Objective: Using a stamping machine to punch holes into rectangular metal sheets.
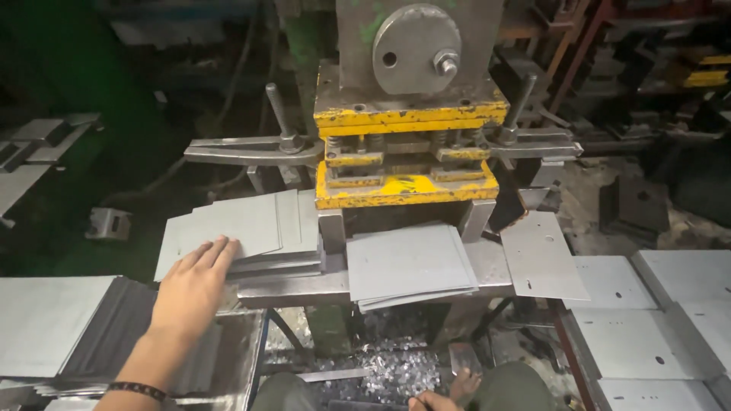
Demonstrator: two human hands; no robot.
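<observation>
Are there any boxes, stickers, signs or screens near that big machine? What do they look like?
No boxes, signs or screens show.
Marking: a blurry dark scrawl on the yellow plate at the front of the press, above the grey metal sheets; too smeared to make out.
Green paint dabs: on the press's grey upper block, near the round disc.

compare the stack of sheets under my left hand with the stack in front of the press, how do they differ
The left stack lies fanned out, its sheets slid apart, with the left hand flat on its near corner. The centre stack sits far more squarely piled below the yellow press die, and no hand touches it. The left stack also spreads wider. Both are thin, grey, rectangular metal sheets on the same press table.
</observation>
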